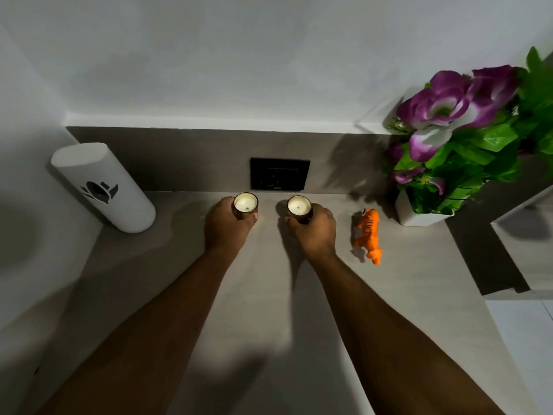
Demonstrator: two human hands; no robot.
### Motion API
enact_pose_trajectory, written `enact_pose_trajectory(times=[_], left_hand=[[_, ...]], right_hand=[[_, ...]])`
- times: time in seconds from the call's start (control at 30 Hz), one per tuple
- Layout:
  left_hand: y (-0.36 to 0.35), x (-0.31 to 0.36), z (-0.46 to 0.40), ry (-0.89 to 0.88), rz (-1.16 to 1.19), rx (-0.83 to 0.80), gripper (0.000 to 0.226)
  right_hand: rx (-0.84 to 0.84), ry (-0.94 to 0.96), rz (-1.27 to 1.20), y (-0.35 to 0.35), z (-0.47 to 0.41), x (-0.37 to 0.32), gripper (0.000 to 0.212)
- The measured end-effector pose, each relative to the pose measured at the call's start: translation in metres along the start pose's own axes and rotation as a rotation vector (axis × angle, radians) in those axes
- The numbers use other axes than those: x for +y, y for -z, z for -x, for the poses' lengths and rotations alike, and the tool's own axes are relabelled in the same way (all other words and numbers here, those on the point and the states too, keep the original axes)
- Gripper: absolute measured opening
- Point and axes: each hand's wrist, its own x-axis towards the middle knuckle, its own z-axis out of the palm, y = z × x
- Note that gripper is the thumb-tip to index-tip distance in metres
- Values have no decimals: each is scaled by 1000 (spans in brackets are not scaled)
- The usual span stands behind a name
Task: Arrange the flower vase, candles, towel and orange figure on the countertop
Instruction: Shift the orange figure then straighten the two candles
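Two small candles in dark glass cups stand side by side on the countertop [269, 310] near the back wall. My left hand [227, 226] grips the left candle [246, 203]. My right hand [314, 227] grips the right candle [299, 206]. An orange striped tiger figure [368, 232] stands to the right of my right hand, apart from it. Further right, in the corner, is a white vase [419, 215] holding purple flowers [449, 106] and green leaves. No towel is in view.
A white cylinder with a black flower mark [101, 187] hangs on the left wall above the counter. A black socket plate [279, 174] sits on the back wall behind the candles. A raised ledge [526, 244] borders the counter at the right.
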Motion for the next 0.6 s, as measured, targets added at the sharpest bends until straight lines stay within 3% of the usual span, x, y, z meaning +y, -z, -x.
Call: enact_pose_trajectory(times=[0.27, 0.47, 0.6], left_hand=[[-6, 7, -21, -31, 30, 12, 50], [16, -15, -6, 18, -143, -67, 91], [62, -55, 31, -51, -399, 238, 79]], right_hand=[[13, -16, 12, -1, -25, -1, 56], [-101, 49, 121, -5, 39, 21, 92], [-205, 341, 518, -11, 76, 44, 100]])
